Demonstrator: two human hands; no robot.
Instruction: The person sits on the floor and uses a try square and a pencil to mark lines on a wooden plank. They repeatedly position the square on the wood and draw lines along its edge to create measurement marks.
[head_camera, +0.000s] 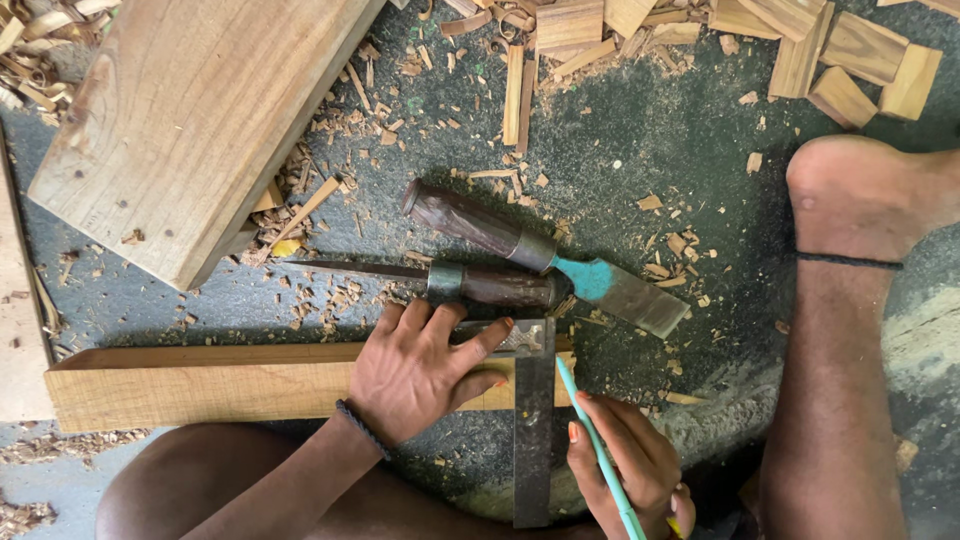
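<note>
My left hand (420, 365) lies flat, fingers spread, on a long wooden plank (200, 385) and on the stock of a metal try square (533, 430) set at the plank's right end. The square's dark blade runs down toward me. My right hand (630, 470) grips a teal pencil (598, 450) whose tip touches the blade's right edge by the plank's end.
Two dark-handled chisels (480, 228) (500, 287) lie on the grey floor just beyond the plank, one with a broad blade. A thick wooden beam (190, 120) sits at the upper left. Offcuts (800, 50) and wood chips litter the far floor. My bare leg and foot (850, 300) rest at right.
</note>
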